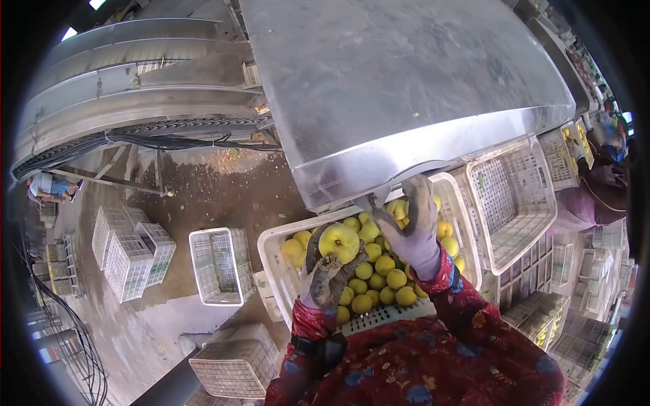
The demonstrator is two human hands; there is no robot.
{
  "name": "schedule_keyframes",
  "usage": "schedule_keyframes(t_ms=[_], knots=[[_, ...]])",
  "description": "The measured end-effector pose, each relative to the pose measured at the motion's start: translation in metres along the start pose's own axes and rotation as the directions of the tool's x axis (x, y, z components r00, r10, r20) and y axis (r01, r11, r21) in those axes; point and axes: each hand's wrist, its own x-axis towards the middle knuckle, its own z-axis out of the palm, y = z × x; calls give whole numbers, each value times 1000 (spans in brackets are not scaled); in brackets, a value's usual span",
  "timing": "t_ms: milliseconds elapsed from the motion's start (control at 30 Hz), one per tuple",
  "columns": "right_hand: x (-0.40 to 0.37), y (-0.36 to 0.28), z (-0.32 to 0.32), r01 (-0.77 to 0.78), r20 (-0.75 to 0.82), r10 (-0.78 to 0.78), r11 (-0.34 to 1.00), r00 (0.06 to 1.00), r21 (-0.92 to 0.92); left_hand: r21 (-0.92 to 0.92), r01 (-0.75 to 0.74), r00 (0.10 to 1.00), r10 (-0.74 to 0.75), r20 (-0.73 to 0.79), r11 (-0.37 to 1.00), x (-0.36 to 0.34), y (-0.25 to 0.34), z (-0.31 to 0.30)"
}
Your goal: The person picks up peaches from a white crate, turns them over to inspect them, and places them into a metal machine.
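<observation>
My left hand (325, 276), in a soiled glove, is closed around a yellow peach (338, 243), whose stem hollow faces up. It is above the left part of a white plastic crate (269, 252) filled with yellow peaches (384, 281). My right hand (414, 227), also gloved and dirty at the fingers, is above the right part of that crate, near the lip of the metal table (406, 152). Its thumb and fingers are spread apart, and I see no peach between them. Some fingertips are hard to make out against the metal edge.
To the right stands a white slatted crate (514, 196). Another crate (220, 265) sits on the floor at left, near stacked crates (132, 254). Black cables (183, 141) run along a metal frame. A person in purple (582, 203) is at far right.
</observation>
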Motion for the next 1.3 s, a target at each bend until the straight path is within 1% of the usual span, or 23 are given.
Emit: schedule_keyframes(t_ms=[100, 133, 233, 267, 367, 400, 433, 467, 500, 533, 600, 667, 700, 733, 767, 833, 900, 967, 1033, 1100, 1133, 1233, 1300], knots=[[-18, -40, -16, 112, 318, -103, 994, 943, -12, -19, 77, 994, -75, 85, 997, 5, -1, 2], [-25, -38, -14, 109, 311, -91, 993, 946, -41, -31, 125, 984, -120, 133, 992, 6, -1, 4], [-30, -34, -3, 84, 252, -45, 986, 967, -146, 168, 64, 998, -60, -30, 984, 12, -18, 0], [-25, -36, -3, 63, 215, -20, 978, 976, -197, -12, 89, 995, -89, 40, 996, 10, -16, 0], [-14, 5, 20, 45, 150, 15, 920, 989, -390, 134, 72, 997, -66, -47, 988, 5, -10, -46], [-5, 26, 36, 66, 176, 15, 894, 984, -443, 406, 66, 987, 0, -160, 912, 9, -13, -76], [-3, 41, 48, 81, 198, 22, 865, 980, -495, 748, 159, 969, 44, -244, 644, 6, -15, -103], [3, 42, 46, 34, 181, 39, 923, 983, -384, 932, 260, 948, 118, -296, 252, 10, -7, -110], [14, 40, 37, -2, 175, 51, 964, 983, -266, 920, 351, 926, 208, -313, -175, 16, -5, -115], [16, 31, 30, -21, 131, 48, 980, 990, -198, 839, 389, 916, 255, -309, -380, 21, -14, -124], [14, 4, 19, -13, -14, 11, 994, 1000, -113, 660, 372, 927, 220, -305, -653, 42, -38, -153], [-5, -14, 17, 166, 36, -163, 978, 986, -125, 505, 404, 905, 252, -343, -763, 60, -66, -186], [-15, -19, 17, 321, 194, -295, 939, 936, -122, 423, 417, 891, 271, -364, -805, 67, -74, -194], [-35, -15, 24, 192, 478, -102, 971, 872, -142, 454, 442, 863, 231, -449, -774, 77, -67, -191], [-59, -1, 37, 69, 709, 94, 978, 698, -198, 502, 452, 861, 213, -462, -738, 81, -67, -196], [-114, 52, 85, -111, 745, 284, 955, 603, -274, 577, 462, 856, 170, -488, -673, 82, -67, -207], [-171, 117, 138, 134, 832, 172, 950, 528, -282, 676, 483, 851, 118, -511, -557, 68, -47, -180], [-177, 125, 155, 187, 849, 170, 936, 501, -298, 785, 516, 851, 98, -516, -342, 49, -36, -168], [-150, 105, 142, 15, 813, 277, 943, 513, -331, 882, 453, 877, 110, -467, 131, 19, -35, -179], [-126, 87, 125, -254, 778, 403, 914, 481, -317, 731, 376, 878, 35, -478, 569, -2, -37, -188], [-121, 81, 115, -406, 765, 466, 866, 444, -292, 567, 401, 858, -78, -508, 720, -6, -19, -152], [-109, 55, 83, -802, 791, 439, 587, 427, 107, 531, 156, 965, -13, -263, 833, -17, -40, -158], [-94, 29, 47, -863, 805, 380, 410, 455, 294, 348, 124, 967, -35, -252, 929, -21, -37, -133]])
